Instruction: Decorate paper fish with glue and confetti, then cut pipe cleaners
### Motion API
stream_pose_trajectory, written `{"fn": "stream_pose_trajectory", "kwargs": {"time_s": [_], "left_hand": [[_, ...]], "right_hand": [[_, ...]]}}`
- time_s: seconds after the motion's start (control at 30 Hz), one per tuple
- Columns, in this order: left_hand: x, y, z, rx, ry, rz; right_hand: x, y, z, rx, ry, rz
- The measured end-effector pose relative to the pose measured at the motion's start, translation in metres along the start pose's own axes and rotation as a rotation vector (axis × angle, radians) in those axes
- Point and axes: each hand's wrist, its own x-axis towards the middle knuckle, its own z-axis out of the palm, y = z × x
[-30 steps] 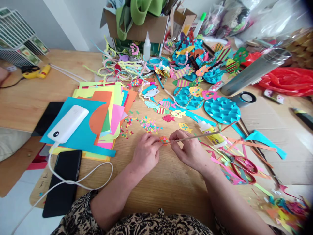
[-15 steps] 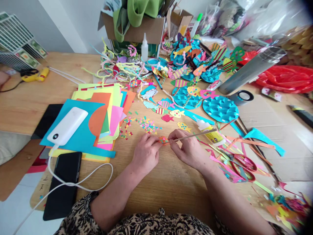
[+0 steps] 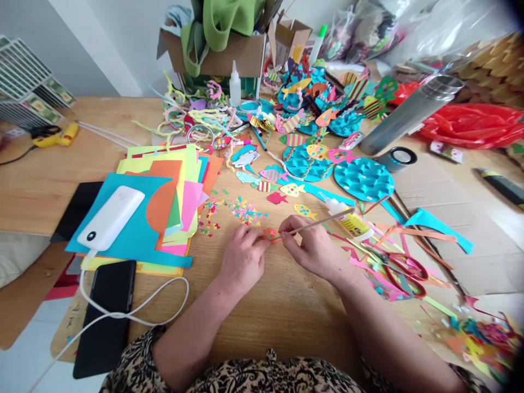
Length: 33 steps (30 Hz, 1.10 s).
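Observation:
My left hand point(image 3: 244, 255) rests on the wooden table point(image 3: 278, 305), its fingers pinched on a small orange paper fish point(image 3: 271, 235). My right hand point(image 3: 311, 246) is closed around a thin wooden stick point(image 3: 323, 221) whose tip touches the fish. A heap of tiny coloured paper bits point(image 3: 244, 209) lies just beyond my left hand. A glue bottle point(image 3: 347, 220) lies on its side just beyond my right hand.
A stack of coloured paper point(image 3: 164, 191) with a white power bank point(image 3: 110, 217) lies at left, a black phone point(image 3: 107, 314) below it. Finished paper fish and blue discs point(image 3: 363, 179) fill the far side. Red scissors point(image 3: 405, 273) lie among paper strips at right.
Both hands have stayed on the orange fish with barely any shift. The view has tilted slightly, so everything sits a little lower and further left in the picture.

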Motion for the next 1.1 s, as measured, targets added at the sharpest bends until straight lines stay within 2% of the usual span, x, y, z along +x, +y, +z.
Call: {"fn": "stream_pose_trajectory", "kwargs": {"time_s": [0.4,0.87,0.97,1.1], "left_hand": [[0.000,0.000,0.001,0.024,-0.002,0.002],[-0.001,0.001,-0.002,0.008,0.004,-0.017],[-0.001,0.004,-0.003,0.058,-0.028,-0.011],[-0.002,0.013,-0.007,0.167,-0.135,-0.010]], "right_hand": [[0.000,0.000,0.001,0.020,-0.017,0.071],[0.000,0.003,0.000,0.031,0.014,0.067],[0.000,0.003,0.000,0.035,0.003,0.068],[0.001,0.004,0.001,0.030,-0.006,0.074]]}}
